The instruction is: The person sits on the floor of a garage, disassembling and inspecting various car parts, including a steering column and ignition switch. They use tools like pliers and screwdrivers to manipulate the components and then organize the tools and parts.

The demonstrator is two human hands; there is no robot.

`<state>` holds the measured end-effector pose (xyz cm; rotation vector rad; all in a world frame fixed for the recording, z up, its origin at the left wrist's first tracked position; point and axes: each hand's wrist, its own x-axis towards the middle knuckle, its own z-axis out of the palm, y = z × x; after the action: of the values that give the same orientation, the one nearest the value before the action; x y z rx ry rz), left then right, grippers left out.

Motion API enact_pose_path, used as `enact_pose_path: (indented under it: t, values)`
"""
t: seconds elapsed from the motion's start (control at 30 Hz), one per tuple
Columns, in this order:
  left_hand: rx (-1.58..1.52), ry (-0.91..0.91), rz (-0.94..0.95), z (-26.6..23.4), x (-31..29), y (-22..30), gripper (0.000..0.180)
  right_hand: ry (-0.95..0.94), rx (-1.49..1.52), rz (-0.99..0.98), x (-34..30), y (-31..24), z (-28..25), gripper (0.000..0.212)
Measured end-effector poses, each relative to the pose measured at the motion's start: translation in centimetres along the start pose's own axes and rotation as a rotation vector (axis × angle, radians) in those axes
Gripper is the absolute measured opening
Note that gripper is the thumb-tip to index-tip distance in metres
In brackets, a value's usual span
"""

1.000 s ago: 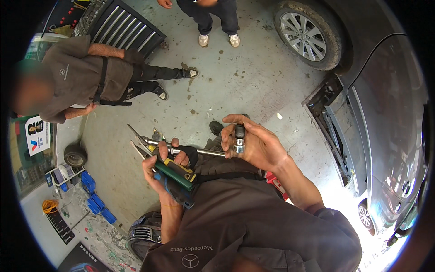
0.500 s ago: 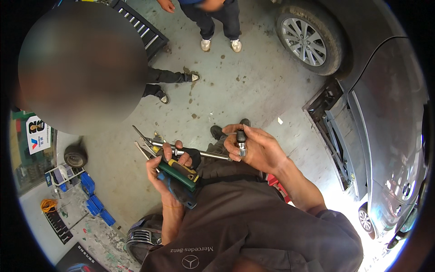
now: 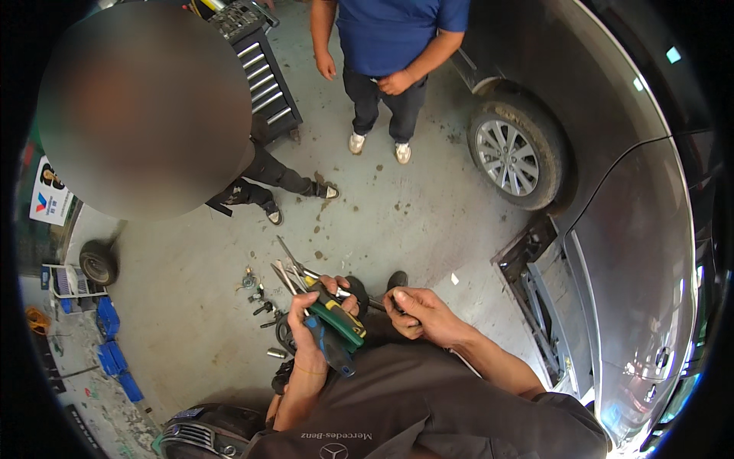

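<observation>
My left hand (image 3: 304, 336) is closed around a bunch of hand tools. Among them are a screwdriver with a green and yellow handle (image 3: 340, 321) and a tool with a blue handle (image 3: 330, 350), their metal shafts (image 3: 286, 277) pointing away to the upper left. A chrome bar (image 3: 375, 304) reaches from this bunch toward the right hand. My right hand (image 3: 428, 317) is curled shut over a small socket, mostly hidden; only a dark bit (image 3: 396, 298) shows between the fingers. Both hands are in front of my waist.
Loose metal parts (image 3: 264, 307) lie on the floor beyond my left hand. A grey car (image 3: 627, 229) stands at the right, beside lift metalwork (image 3: 539, 314). Two people stand ahead, one in a blue shirt (image 3: 397, 34), near a black tool cabinet (image 3: 267, 84). Blue bins (image 3: 113, 359) are at left.
My right hand has turned and its fingers have closed over the socket, which showed plainly before. The view has tilted up, showing more of the person in blue and the tool cabinet.
</observation>
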<state>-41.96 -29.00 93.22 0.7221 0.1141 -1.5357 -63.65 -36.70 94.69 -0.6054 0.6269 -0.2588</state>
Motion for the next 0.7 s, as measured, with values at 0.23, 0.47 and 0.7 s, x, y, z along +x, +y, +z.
enact_pose_path:
  t: [0.23,0.47,0.7]
  values:
    - [0.155,-0.143,-0.034,-2.5,-0.7,2.3,0.053,0.029,-0.269,-0.042,4.6,0.4,5.5,0.033]
    - [0.128,-0.102,0.067,-5.2,-0.4,5.1,0.048,0.207,-0.830,-0.179,7.9,1.1,8.6,0.032]
    - [0.109,-0.070,0.148,-6.7,-0.2,5.9,0.047,0.145,-0.813,-0.180,11.2,1.4,9.7,0.029]
